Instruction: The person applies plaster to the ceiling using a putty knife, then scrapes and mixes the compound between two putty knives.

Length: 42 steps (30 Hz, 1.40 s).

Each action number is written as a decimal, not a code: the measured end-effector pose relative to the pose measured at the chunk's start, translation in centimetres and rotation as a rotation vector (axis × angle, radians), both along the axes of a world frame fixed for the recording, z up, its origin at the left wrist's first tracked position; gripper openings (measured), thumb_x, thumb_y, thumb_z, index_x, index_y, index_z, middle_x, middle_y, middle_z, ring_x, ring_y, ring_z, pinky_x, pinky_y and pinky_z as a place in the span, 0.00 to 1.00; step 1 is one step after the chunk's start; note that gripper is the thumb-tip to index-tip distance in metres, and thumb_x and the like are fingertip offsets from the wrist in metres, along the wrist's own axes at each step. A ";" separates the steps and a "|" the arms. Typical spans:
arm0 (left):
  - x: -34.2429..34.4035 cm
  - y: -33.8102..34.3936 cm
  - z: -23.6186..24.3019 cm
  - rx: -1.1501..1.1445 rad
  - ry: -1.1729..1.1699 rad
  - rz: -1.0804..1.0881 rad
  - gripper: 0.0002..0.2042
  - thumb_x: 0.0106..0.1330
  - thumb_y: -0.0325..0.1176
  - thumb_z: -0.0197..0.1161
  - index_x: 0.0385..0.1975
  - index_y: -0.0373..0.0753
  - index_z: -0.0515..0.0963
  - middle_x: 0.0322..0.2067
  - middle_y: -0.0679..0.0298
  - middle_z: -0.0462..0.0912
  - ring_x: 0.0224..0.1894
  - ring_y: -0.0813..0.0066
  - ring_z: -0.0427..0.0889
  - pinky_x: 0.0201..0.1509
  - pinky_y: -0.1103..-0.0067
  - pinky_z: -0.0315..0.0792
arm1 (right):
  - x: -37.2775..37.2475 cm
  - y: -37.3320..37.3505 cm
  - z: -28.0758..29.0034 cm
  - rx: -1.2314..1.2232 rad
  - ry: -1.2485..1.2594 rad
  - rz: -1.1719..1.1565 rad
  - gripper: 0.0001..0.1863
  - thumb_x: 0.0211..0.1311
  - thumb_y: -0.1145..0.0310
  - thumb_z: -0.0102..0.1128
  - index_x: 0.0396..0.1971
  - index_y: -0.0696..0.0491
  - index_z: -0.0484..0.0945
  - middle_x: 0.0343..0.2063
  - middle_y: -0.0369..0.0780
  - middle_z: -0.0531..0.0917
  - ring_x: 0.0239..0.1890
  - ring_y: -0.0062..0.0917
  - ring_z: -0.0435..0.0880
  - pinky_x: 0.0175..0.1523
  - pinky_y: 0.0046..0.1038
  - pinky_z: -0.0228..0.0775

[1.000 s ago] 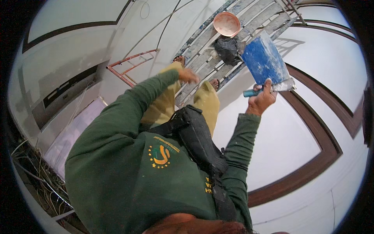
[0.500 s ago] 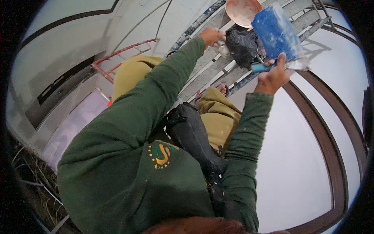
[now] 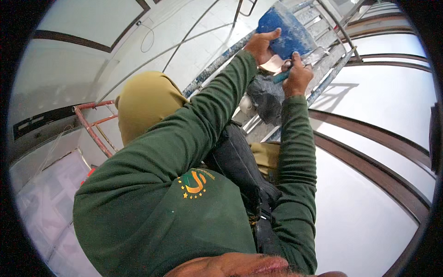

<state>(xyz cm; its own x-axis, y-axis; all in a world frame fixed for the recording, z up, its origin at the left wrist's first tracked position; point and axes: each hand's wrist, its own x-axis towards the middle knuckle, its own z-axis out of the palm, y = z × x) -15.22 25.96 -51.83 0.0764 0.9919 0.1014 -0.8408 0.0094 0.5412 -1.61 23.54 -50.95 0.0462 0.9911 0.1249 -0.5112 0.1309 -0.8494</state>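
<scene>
A flat blue board (image 3: pixel 287 31), smeared with white, is held out over the scaffold planks at the top. My left hand (image 3: pixel 261 47) grips its left edge, with the thumb lying on top. At the near right edge, my right hand (image 3: pixel 298 79) is closed round the teal handle (image 3: pixel 280 77) of a trowel-like tool, its thumb touching the board. A white-smeared blade (image 3: pixel 317 56) shows beyond this hand. Just below the hands lies a crumpled black plastic bag (image 3: pixel 270 104). The pinkish bowl (image 3: pixel 272 63) is partly hidden behind the board and my left hand.
Paint-spattered scaffold rails (image 3: pixel 335 73) and planks run beneath my hands. A red metal frame (image 3: pixel 92 127) stands at the left. White wall panels with dark brown trim (image 3: pixel 369 168) lie at the right. A dark cable (image 3: pixel 189 34) crosses the pale floor.
My left hand has left the area beside the black bag and taken hold of the board's left edge. Board and right hand have shifted left in view, covering part of the bowl.
</scene>
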 end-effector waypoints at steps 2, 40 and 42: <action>-1.0 0.1 2.0 -0.040 -0.005 -0.045 0.16 0.61 0.34 0.59 0.45 0.33 0.70 0.43 0.55 0.77 0.46 0.58 0.76 0.54 0.60 0.69 | 0.0 0.0 1.7 -0.052 -0.105 -0.024 0.09 0.58 0.71 0.56 0.35 0.59 0.69 0.21 0.39 0.76 0.14 0.18 0.71 0.16 0.20 0.61; 7.7 -3.6 -1.3 0.113 1.220 -0.067 0.13 0.54 0.35 0.62 0.38 0.38 0.79 0.23 0.62 0.80 0.24 0.78 0.75 0.31 0.76 0.71 | 9.5 -3.2 -0.8 -0.533 -0.111 -0.042 0.07 0.62 0.75 0.45 0.35 0.61 0.70 0.23 0.38 0.73 0.19 0.24 0.72 0.24 0.23 0.71; 8.1 -3.8 -1.8 0.164 1.199 -0.122 0.13 0.54 0.36 0.61 0.38 0.38 0.79 0.26 0.58 0.81 0.27 0.73 0.78 0.35 0.74 0.72 | 8.4 -3.5 -0.9 -0.529 -0.103 -0.017 0.08 0.63 0.74 0.45 0.38 0.59 0.72 0.23 0.36 0.74 0.18 0.22 0.72 0.23 0.22 0.70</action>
<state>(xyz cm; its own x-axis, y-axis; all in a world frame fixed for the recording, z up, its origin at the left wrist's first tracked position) -7.11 22.14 -53.62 0.2994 0.9538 0.0262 0.1951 -0.0881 0.9768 6.75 20.06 -51.87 0.0771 0.9190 -0.3867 -0.4235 -0.3210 -0.8471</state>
